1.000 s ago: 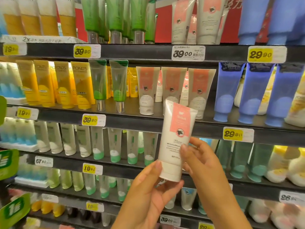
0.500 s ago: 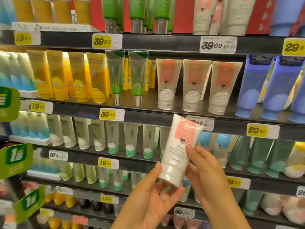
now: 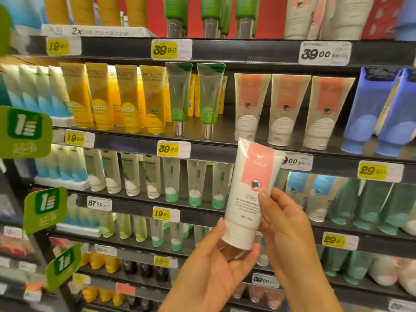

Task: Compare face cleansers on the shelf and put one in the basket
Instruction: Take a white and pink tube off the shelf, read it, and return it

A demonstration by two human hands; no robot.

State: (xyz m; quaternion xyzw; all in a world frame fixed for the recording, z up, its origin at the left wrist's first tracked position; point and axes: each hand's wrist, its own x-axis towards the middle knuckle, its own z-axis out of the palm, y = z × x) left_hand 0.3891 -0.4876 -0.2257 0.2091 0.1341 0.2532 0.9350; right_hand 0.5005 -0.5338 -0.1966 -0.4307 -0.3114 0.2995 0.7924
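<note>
my left hand [image 3: 216, 264] cups the cap end of the white and pink cleanser tube [image 3: 249, 197] from below, fingers curled loosely round it. my right hand [image 3: 286, 228] pinches its side, thumb on the label. it looks light, soft-walled and a bit slick, so i'd grip near the stiff cap. behind, three matching tubes [image 3: 290, 109] stand on the shelf [image 3: 225, 143]. no basket in view.

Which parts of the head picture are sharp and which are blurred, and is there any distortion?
Head view: the white and pink tube held by the left hand and right hand is fairly sharp, though its small print is unreadable; the green signs and products at the left edge are smeared; the shelf edges slant and bow, a wide-angle effect; lighting is even, with no strong glare.
</note>
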